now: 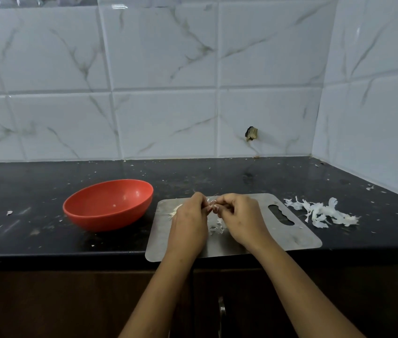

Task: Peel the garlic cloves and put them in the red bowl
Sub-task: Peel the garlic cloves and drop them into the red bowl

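Note:
A red bowl (pixel 108 204) stands on the black counter, left of a steel cutting board (pixel 276 236). Over the board my left hand (pixel 189 224) and my right hand (pixel 238 219) meet with curled fingers and pinch a small garlic clove (pixel 212 206) between their fingertips; most of the clove is hidden by the fingers. Pale garlic (pixel 175 209) lies on the board just left of my left hand, partly hidden. Loose white skins (pixel 217 226) lie on the board under my hands. The bowl's inside shows only a few small pale specks.
A pile of white garlic skins (pixel 321 212) lies on the counter right of the board. The board overhangs the counter's front edge. Tiled walls close the back and the right side. Small skin flakes (pixel 9 212) dot the counter.

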The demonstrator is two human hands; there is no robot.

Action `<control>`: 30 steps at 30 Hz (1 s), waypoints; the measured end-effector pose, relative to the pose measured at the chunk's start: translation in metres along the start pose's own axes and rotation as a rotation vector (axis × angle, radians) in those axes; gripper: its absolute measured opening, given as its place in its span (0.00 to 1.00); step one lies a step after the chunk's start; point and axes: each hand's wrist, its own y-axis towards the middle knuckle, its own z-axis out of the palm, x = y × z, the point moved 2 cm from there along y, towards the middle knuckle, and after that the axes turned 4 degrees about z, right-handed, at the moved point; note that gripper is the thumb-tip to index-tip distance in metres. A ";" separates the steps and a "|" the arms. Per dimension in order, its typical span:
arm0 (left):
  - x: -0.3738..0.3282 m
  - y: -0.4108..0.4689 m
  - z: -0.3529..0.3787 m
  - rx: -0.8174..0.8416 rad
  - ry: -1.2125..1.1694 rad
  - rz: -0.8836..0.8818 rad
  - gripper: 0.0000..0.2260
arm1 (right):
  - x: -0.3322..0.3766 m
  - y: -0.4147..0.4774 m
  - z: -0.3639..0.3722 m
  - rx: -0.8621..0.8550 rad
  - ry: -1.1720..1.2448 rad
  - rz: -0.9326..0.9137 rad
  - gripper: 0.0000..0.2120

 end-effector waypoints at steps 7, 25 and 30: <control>0.002 -0.001 -0.001 0.008 -0.052 -0.039 0.09 | 0.008 -0.005 -0.001 -0.032 -0.104 -0.083 0.07; 0.000 -0.003 -0.004 0.083 -0.035 -0.078 0.12 | -0.002 -0.002 -0.009 0.040 0.440 0.298 0.06; -0.001 -0.002 -0.004 0.099 -0.047 -0.108 0.13 | -0.003 -0.002 -0.008 0.066 0.418 0.271 0.06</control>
